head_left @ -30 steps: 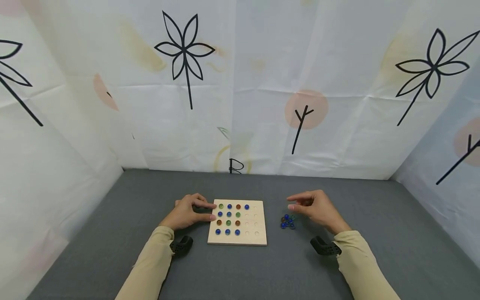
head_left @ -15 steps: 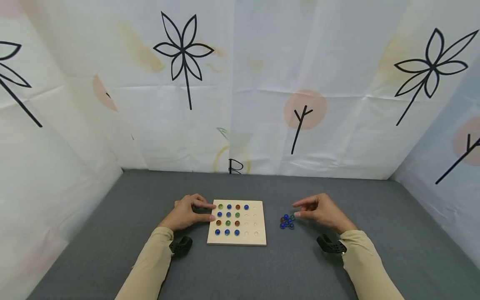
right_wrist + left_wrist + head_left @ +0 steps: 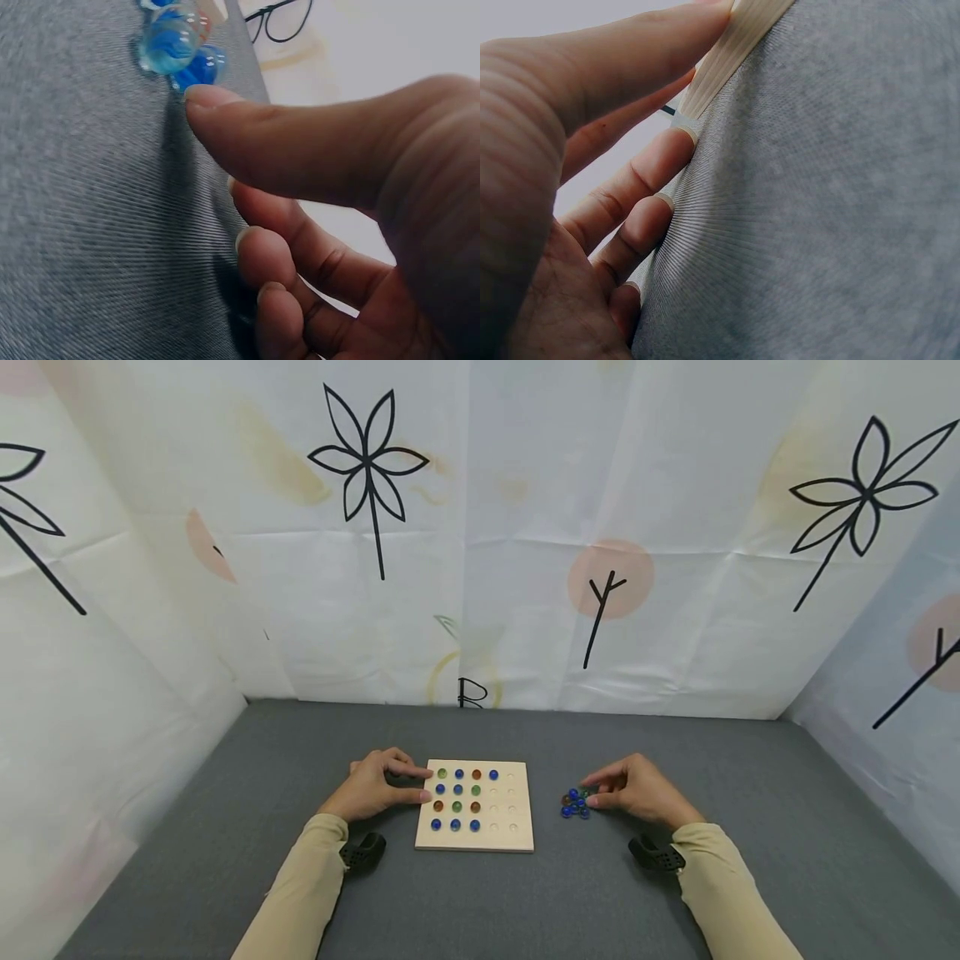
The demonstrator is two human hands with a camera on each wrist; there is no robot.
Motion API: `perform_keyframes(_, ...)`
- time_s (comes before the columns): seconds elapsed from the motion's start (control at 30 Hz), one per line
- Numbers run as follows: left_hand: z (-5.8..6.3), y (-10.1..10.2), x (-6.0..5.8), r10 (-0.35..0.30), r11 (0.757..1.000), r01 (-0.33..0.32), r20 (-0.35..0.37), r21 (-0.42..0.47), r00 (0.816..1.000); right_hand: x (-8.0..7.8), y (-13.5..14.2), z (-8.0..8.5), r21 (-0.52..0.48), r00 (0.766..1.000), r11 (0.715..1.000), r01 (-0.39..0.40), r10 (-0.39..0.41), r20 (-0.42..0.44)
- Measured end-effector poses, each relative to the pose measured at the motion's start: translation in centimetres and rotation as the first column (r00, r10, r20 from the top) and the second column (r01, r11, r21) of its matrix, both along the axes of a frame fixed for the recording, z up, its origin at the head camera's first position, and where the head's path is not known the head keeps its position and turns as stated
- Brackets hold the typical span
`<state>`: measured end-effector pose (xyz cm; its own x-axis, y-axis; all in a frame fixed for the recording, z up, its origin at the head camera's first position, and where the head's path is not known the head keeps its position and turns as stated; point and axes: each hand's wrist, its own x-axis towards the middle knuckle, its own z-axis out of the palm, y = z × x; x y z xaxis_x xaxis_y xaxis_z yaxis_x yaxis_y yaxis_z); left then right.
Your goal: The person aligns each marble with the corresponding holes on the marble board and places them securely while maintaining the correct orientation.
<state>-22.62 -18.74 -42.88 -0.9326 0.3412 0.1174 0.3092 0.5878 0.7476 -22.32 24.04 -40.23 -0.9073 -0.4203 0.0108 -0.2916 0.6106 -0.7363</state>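
Note:
A pale wooden board [image 3: 504, 839] with rows of shallow round hollows lies on the table, with blue, green and brown marbles in its left columns and one blue marble [image 3: 493, 774] farther right in the back row. My left hand [image 3: 375, 785] rests its thumb and index fingertip on the board's left edge. To the right of the board sits a small cluster of loose marbles [image 3: 574, 804], mostly blue. My right hand [image 3: 637, 789] is at that cluster, thumb tip beside a blue marble [image 3: 201, 67] and index finger extended above; the right wrist view hides the index fingertip behind the thumb.
The grey cloth-covered table [image 3: 480, 910] spreads around the board and marbles. White patterned curtains [image 3: 517, 468] enclose it at the back and both sides. A black wrist strap [image 3: 363, 853] sits on the left wrist, another black strap [image 3: 656, 855] on the right.
My right hand first drew back to the right, then came down and left to the loose marbles. The left hand and the board have stayed put.

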Motion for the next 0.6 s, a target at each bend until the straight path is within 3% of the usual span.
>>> perform_keyframes(0.6, 0.28, 0.08, 0.11, -0.004, 1.000, 0.004, -0.010, 0.002, 1.000, 0.37, -0.32, 0.37, 0.015, 0.997, 0.997, 0.069, -0.069, -0.037)
